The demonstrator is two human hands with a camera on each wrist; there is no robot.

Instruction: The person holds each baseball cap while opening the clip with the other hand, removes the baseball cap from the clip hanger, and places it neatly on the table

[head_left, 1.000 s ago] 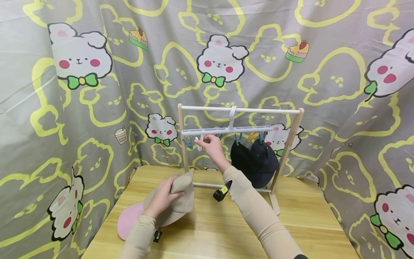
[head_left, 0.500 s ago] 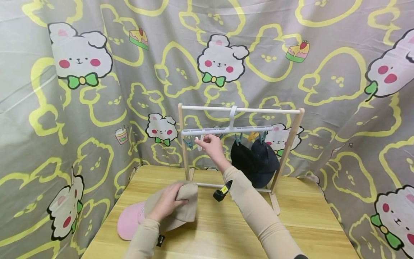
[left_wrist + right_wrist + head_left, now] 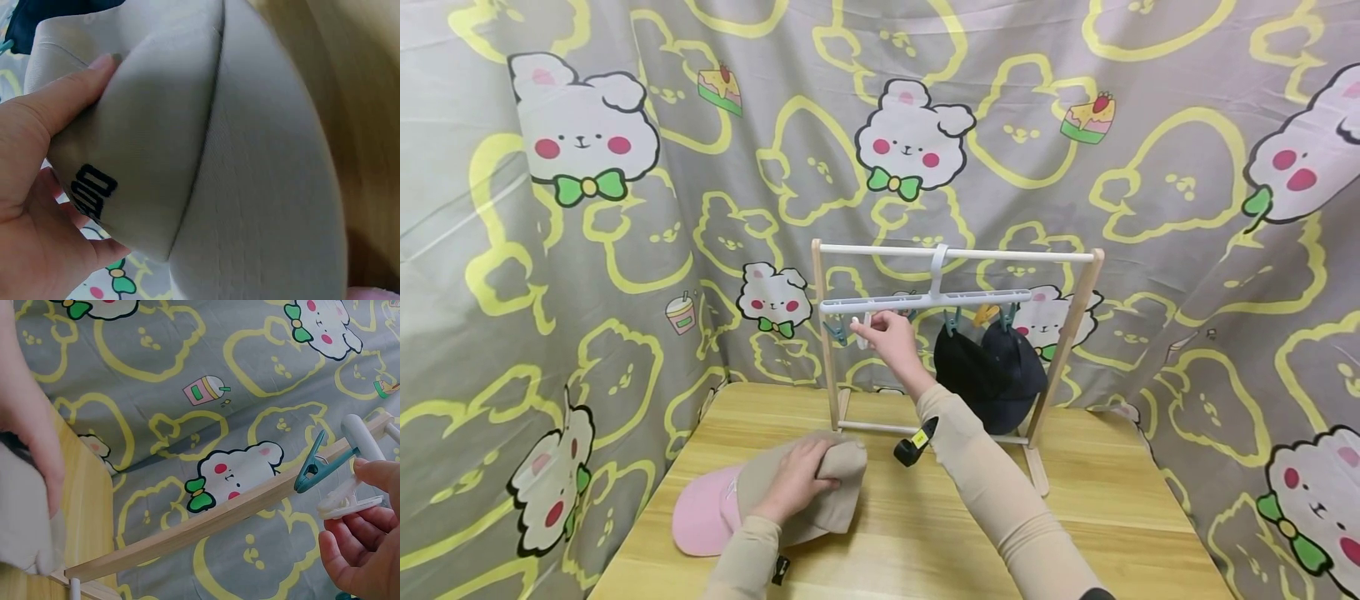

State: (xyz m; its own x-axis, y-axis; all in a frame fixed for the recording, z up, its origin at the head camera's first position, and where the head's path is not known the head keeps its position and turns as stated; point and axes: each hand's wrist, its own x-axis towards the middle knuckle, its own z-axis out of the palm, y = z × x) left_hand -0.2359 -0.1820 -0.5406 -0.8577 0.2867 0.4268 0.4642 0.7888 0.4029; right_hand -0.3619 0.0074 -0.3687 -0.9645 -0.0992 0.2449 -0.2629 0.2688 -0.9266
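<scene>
My left hand (image 3: 801, 477) grips a beige baseball cap (image 3: 156, 119) by its crown, thumb on the outside. Dark lettering shows on that crown in the left wrist view, and the brim points away from the fingers. In the head view this cap overlaps a pink cap (image 3: 700, 521) lying on the table. Up at the hanger (image 3: 880, 304), my right hand (image 3: 891, 337) pinches a white clothespin (image 3: 345, 505) that hangs from the bar. Beside it dangles a teal clothespin (image 3: 312, 470) with nothing in its jaws.
A wooden rack (image 3: 1071, 321) carries the hanger on its white rod. Toward the right, teal clothespins hold dark caps (image 3: 992, 375), with a yellow clothespin (image 3: 987, 315) between them. Patterned curtain (image 3: 820, 83) surrounds the wooden table (image 3: 970, 542).
My left hand has shifted right and lower with the beige cap, uncovering more of the pink one. The right hand has stayed on the white clothespin.
</scene>
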